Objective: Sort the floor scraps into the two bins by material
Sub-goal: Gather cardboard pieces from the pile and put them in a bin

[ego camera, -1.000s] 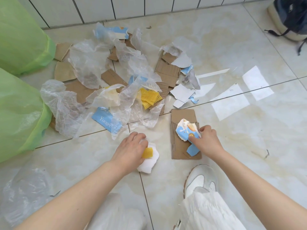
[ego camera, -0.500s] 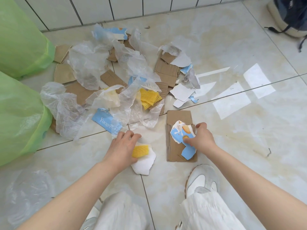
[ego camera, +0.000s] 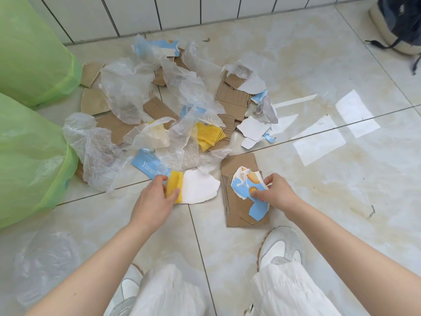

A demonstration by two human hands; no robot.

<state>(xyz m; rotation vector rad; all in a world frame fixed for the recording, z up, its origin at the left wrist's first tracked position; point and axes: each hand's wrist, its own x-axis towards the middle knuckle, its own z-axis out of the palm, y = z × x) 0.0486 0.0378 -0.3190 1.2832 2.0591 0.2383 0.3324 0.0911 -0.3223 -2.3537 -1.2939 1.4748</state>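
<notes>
My left hand (ego camera: pixel 155 199) pinches a yellow ribbed scrap (ego camera: pixel 175 187) that lies on a white torn card piece (ego camera: pixel 198 187). My right hand (ego camera: pixel 276 193) grips torn blue printed carton pieces (ego camera: pixel 245 185) on top of a brown cardboard rectangle (ego camera: pixel 234 208). Beyond both hands spreads the scrap pile: crumpled clear plastic film (ego camera: pixel 127 94), brown cardboard bits (ego camera: pixel 232 99), white card pieces (ego camera: pixel 252 128), more yellow ribbed scraps (ego camera: pixel 208 136) and a blue label piece (ego camera: pixel 147 165). Two bins lined with green bags stand at the left, one near (ego camera: pixel 25 160) and one far (ego camera: pixel 32 55).
A tiled wall (ego camera: pixel 159 12) borders the pile at the back. A dark bag (ego camera: pixel 401 21) sits at the far right corner. Clear plastic film (ego camera: pixel 45 263) lies at the lower left. My white shoes (ego camera: pixel 282 247) and white trousers are just below my hands.
My left hand has pushed the yellow scrap and white card piece forward toward the pile, uncovering more of the white card. My right hand kept hold of the blue carton pieces on the cardboard.
</notes>
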